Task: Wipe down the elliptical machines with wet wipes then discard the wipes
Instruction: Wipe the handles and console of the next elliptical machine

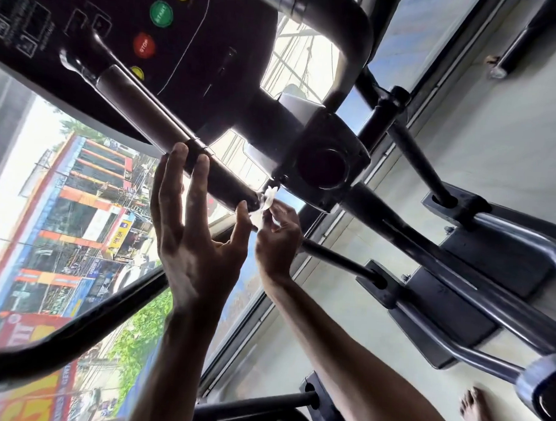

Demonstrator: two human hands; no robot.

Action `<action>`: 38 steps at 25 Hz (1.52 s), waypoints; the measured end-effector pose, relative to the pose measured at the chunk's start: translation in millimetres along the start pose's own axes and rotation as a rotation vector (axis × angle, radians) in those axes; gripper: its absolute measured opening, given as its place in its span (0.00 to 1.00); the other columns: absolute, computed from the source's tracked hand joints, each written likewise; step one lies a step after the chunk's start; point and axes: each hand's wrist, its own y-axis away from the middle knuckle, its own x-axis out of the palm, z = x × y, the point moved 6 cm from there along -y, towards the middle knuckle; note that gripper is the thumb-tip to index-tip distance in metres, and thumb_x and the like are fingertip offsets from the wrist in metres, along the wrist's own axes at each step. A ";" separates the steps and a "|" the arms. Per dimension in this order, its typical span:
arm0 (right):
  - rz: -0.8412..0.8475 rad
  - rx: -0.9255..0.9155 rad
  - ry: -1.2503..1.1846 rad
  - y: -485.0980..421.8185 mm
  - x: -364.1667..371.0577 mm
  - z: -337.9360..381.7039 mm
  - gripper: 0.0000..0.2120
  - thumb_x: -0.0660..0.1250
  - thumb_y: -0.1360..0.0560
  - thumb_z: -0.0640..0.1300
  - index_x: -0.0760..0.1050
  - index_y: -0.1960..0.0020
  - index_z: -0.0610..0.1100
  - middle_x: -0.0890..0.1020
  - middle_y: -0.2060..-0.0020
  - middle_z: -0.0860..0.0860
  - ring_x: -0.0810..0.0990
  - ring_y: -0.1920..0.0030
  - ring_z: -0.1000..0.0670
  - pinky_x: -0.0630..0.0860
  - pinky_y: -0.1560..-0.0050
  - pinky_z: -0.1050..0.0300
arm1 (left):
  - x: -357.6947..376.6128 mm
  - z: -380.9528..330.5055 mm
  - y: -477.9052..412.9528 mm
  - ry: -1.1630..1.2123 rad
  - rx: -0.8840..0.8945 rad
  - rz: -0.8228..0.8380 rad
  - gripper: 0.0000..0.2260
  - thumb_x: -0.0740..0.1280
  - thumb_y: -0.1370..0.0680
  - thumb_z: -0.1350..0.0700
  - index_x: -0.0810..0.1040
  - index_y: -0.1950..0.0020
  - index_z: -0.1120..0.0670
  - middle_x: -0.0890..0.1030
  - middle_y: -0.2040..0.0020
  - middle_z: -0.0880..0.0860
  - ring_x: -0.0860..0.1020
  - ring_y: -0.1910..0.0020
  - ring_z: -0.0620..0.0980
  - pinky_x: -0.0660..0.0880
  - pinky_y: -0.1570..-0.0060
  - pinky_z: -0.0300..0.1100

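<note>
The right hand (278, 239) pinches the crumpled white wet wipe (268, 197) onto the end of the dark tubular handlebar (147, 107), evidently to clean it, while the open left hand (197, 244) apparently steadies the bar with straight fingertips.

On my feed, the left hand (197, 248) and right hand (278, 242) are ungloved, both forearms (343, 345) run bare to the frame edge, and one foot (480, 420) is unshod.

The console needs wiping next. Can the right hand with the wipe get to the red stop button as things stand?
Probably yes. The right hand pinches the wipe at the handlebar end; the red stop button sits uncovered above that bar, so it need only lift over it.
</note>
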 end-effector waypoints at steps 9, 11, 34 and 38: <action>0.102 -0.063 0.173 -41.6 13.8 -31.8 0.08 0.67 0.22 0.34 0.82 0.44 0.37 0.82 0.52 0.50 0.81 0.51 0.55 0.75 0.49 0.73 | 1.4 -0.4 -0.3 -0.014 -0.019 0.009 0.23 0.72 0.24 0.59 0.74 0.33 0.68 0.70 0.29 0.67 0.68 0.27 0.64 0.72 0.34 0.61; 0.074 -0.136 0.187 -41.2 12.6 -33.0 0.06 0.68 0.22 0.35 0.80 0.46 0.38 0.84 0.52 0.48 0.83 0.51 0.53 0.81 0.49 0.62 | 1.1 -1.0 -1.1 -0.024 -0.017 0.015 0.23 0.72 0.24 0.59 0.74 0.33 0.68 0.70 0.29 0.67 0.68 0.27 0.65 0.71 0.33 0.61; 0.695 -0.334 0.532 -64.4 18.6 -21.2 0.29 0.60 0.26 0.26 0.70 0.26 0.39 0.76 0.30 0.45 0.73 0.28 0.48 0.66 0.24 0.54 | 6.9 -8.0 2.6 -0.029 -0.140 0.053 0.25 0.71 0.24 0.61 0.71 0.30 0.68 0.67 0.26 0.66 0.65 0.24 0.64 0.72 0.35 0.63; 0.655 -0.407 0.370 -52.5 7.2 7.2 0.29 0.60 0.30 0.25 0.76 0.32 0.40 0.81 0.35 0.47 0.77 0.33 0.48 0.68 0.28 0.57 | 8.7 -9.5 5.6 -0.016 -0.143 0.054 0.25 0.71 0.23 0.62 0.69 0.29 0.69 0.66 0.26 0.67 0.64 0.24 0.64 0.72 0.34 0.63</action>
